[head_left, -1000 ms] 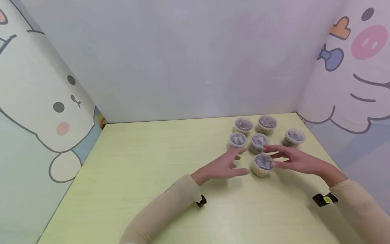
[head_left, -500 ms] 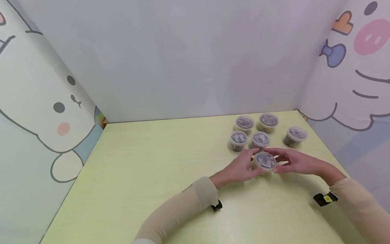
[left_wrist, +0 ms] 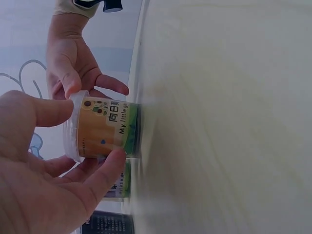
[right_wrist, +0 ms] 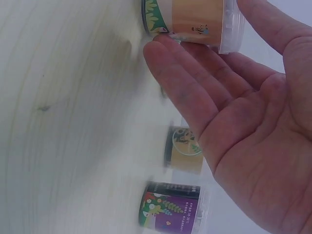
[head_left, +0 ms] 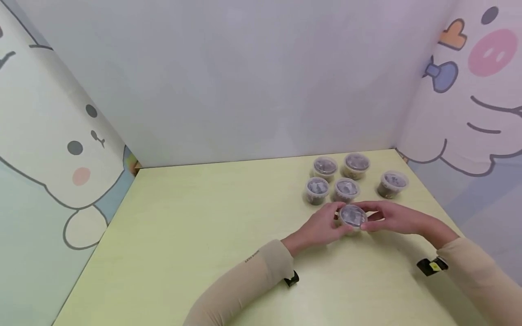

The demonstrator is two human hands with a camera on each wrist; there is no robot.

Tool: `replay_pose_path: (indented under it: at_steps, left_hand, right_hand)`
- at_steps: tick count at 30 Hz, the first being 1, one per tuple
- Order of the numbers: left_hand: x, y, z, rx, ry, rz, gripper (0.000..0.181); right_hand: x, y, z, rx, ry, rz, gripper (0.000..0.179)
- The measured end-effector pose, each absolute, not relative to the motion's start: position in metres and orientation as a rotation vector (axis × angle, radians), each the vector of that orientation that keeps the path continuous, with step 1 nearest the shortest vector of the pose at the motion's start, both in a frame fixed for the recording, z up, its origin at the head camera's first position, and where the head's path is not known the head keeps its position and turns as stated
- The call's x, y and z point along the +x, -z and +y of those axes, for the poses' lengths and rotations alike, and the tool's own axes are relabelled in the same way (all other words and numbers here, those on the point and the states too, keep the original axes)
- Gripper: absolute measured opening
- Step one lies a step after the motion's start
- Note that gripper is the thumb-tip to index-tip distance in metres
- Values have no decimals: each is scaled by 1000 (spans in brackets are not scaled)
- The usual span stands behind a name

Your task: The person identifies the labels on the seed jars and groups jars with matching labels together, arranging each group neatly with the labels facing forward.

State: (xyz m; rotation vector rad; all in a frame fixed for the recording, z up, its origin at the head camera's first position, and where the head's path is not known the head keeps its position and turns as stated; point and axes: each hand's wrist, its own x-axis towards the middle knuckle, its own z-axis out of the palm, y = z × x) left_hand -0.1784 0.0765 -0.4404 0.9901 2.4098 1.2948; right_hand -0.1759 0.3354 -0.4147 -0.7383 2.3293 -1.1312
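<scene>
A small round tub (head_left: 352, 216) with a clear lid is between both hands. In the left wrist view, the tub (left_wrist: 100, 129) has an orange-brown label with sunflowers and a green band at its base. The left hand (head_left: 320, 226) grips it from the left, thumb near the lid and fingers around the lower side. From the right, the right hand (head_left: 397, 218) holds it, thumb at the lid's edge and fairly straight fingers along the far side, as the right wrist view shows. The base is close over the pale yellow table (head_left: 228, 217).
Several similar lidded tubs stand behind: a front-left tub (head_left: 316, 190), a middle tub (head_left: 346, 188), two back tubs and a right tub (head_left: 392, 184). A purple-labelled tub (right_wrist: 175, 207) shows in the right wrist view. A plain wall (head_left: 261, 81) borders the table's back.
The left hand has moved right to the tub and taken hold of it; the right hand's fingers have closed in on its other side. The tub has barely shifted.
</scene>
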Motion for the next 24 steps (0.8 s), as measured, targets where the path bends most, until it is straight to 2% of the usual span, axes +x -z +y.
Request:
replay_pose_path:
  at_steps: [11,24]
  left_hand:
    - [-175,439,79,1002,-1129,2546,61]
    - [-172,441,76,1065,-1044,2583,63]
  right_hand:
    - [-172,413,336,-621,1173,2286,65]
    - [-175,415,336,-714,1105,2359,63]
